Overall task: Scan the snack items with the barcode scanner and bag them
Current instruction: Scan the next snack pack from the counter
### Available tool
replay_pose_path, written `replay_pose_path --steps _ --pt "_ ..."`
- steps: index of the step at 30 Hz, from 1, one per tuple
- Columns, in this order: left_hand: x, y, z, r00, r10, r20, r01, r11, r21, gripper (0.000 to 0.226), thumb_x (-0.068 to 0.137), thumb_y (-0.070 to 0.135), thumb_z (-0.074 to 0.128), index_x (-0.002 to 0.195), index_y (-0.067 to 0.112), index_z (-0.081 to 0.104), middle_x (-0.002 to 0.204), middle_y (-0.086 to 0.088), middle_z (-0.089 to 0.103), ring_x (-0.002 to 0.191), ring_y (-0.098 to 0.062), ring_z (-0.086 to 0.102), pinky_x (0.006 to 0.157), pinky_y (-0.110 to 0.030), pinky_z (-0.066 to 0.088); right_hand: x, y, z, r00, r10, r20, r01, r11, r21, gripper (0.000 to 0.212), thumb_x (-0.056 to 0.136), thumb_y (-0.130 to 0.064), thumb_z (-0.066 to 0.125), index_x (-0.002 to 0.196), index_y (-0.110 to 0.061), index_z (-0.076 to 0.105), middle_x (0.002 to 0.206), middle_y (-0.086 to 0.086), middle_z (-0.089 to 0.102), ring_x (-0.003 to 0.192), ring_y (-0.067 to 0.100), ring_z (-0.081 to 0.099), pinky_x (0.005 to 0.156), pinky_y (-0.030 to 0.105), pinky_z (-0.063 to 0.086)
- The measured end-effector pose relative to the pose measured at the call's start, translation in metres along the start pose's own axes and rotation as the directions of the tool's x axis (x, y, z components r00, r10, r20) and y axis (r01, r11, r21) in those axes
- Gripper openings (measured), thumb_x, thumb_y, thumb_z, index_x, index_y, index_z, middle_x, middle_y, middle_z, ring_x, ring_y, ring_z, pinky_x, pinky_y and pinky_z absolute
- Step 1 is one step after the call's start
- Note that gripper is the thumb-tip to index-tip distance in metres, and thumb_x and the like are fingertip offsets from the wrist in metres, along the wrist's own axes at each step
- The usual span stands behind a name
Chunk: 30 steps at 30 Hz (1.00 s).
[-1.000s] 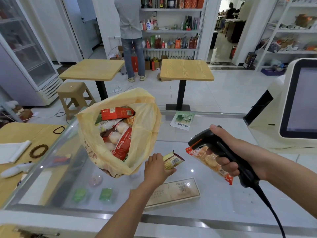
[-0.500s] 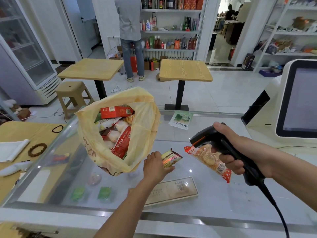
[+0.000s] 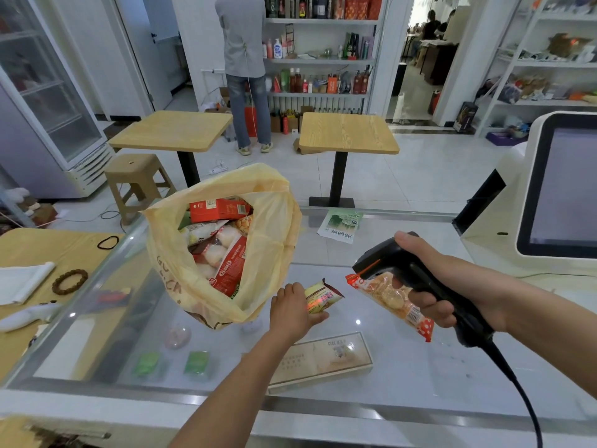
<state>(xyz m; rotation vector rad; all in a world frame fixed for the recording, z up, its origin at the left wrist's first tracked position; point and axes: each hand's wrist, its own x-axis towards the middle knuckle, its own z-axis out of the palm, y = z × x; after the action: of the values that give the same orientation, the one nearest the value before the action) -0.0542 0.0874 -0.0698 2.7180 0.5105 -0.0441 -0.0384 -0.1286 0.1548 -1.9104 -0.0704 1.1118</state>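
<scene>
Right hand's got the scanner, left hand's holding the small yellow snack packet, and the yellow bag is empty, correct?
Not quite. The head view shows the yellow bag holds red and white snack packs. The rest stands: right hand grips the scanner, left hand holds the small yellow snack packet.

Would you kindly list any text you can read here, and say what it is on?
"GU", "CA": partial letters on the bag.
Red packet in the bag: logo too blurred.
Green packet, carton: print unreadable.
Yellow snack, orange snack: barcodes, print too small.
Scanner: no text seen.
</scene>
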Motion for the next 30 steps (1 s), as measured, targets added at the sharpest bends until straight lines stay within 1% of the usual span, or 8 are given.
replay_pose_path --steps 10,12,14,18,21,24,27,30 --pt "0.0 -0.001 0.001 1.0 0.009 -0.003 -0.009 1.0 0.012 0.07 0.076 0.063 0.062 0.118 0.011 0.041 0.116 -0.005 0.048 0.106 -0.021 0.046 0.084 -0.03 0.038 0.012 0.013 -0.006 1.0 -0.014 0.014 0.013 0.997 0.073 0.08 0.058 -0.081 0.051 0.093 -0.009 0.047 0.053 0.001 0.037 0.038 0.012 0.029 0.036 0.02 0.029" --pt "-0.002 -0.002 0.002 1.0 0.017 -0.017 -0.017 1.0 -0.005 0.069 0.076 0.062 0.063 0.118 0.013 0.04 0.115 -0.004 0.047 0.106 -0.019 0.045 0.085 -0.03 0.037 0.025 0.02 -0.003 1.0 -0.023 -0.005 0.023 0.996 0.092 0.078 0.062 -0.08 0.05 0.086 -0.006 0.051 0.054 0.002 0.039 0.039 0.013 0.033 0.038 0.021 0.031" --pt "-0.004 -0.004 0.003 0.999 0.005 -0.035 -0.007 0.998 -0.068 0.064 0.076 0.056 0.067 0.116 0.014 0.04 0.114 -0.002 0.047 0.105 -0.018 0.046 0.084 -0.028 0.038 0.047 0.033 0.003 0.998 -0.016 -0.066 0.024 0.992 0.122 0.07 0.07 -0.078 0.048 0.082 -0.009 0.053 0.054 0.003 0.043 0.04 0.015 0.038 0.041 0.022 0.034" --pt "-0.015 -0.005 0.0 0.996 -0.049 -0.074 0.029 0.968 -0.248 0.051 0.076 0.042 0.072 0.106 0.019 0.038 0.107 0.0 0.052 0.1 -0.016 0.051 0.081 -0.029 0.045 0.098 0.061 0.02 0.985 -0.016 -0.17 0.047 0.982 0.184 0.069 0.081 -0.07 0.05 0.094 -0.003 0.057 0.055 0.008 0.056 0.044 0.019 0.051 0.044 0.026 0.042" --pt "-0.024 -0.008 -0.007 0.994 -0.059 -0.096 0.027 0.95 -0.312 0.045 0.078 0.038 0.072 0.105 0.021 0.039 0.106 0.002 0.055 0.094 -0.012 0.053 0.07 -0.023 0.043 0.125 0.073 0.033 0.969 -0.051 -0.243 0.098 0.977 0.187 0.063 0.083 -0.063 0.056 0.093 0.0 0.06 0.056 0.012 0.062 0.046 0.021 0.056 0.046 0.027 0.046" --pt "-0.031 -0.013 -0.015 0.988 -0.082 -0.13 0.023 0.916 -0.401 0.043 0.079 0.037 0.071 0.108 0.019 0.046 0.103 0.002 0.057 0.092 -0.012 0.055 0.067 -0.021 0.039 0.14 0.077 0.043 0.954 -0.091 -0.284 0.126 0.986 0.106 0.051 0.088 -0.057 0.054 0.094 -0.007 0.056 0.059 0.013 0.064 0.046 0.021 0.057 0.047 0.027 0.048" --pt "-0.041 -0.013 -0.024 0.988 -0.053 -0.145 -0.017 0.896 -0.443 0.041 0.08 0.036 0.072 0.109 0.019 0.05 0.102 0.005 0.059 0.089 -0.009 0.054 0.068 -0.019 0.04 0.146 0.076 0.047 0.941 -0.144 -0.307 0.139 0.99 -0.038 0.049 0.09 -0.06 0.048 0.096 -0.012 0.054 0.064 0.015 0.067 0.048 0.022 0.06 0.049 0.027 0.05" --pt "-0.051 -0.009 -0.034 0.98 -0.025 -0.199 -0.072 0.882 -0.466 0.039 0.079 0.038 0.072 0.109 0.021 0.053 0.1 0.008 0.06 0.089 -0.009 0.055 0.074 -0.024 0.046 0.149 0.078 0.044 0.932 -0.202 -0.302 0.11 0.949 -0.296 0.054 0.091 -0.065 0.036 0.088 -0.015 0.057 0.065 0.012 0.066 0.054 0.018 0.062 0.06 0.029 0.052"
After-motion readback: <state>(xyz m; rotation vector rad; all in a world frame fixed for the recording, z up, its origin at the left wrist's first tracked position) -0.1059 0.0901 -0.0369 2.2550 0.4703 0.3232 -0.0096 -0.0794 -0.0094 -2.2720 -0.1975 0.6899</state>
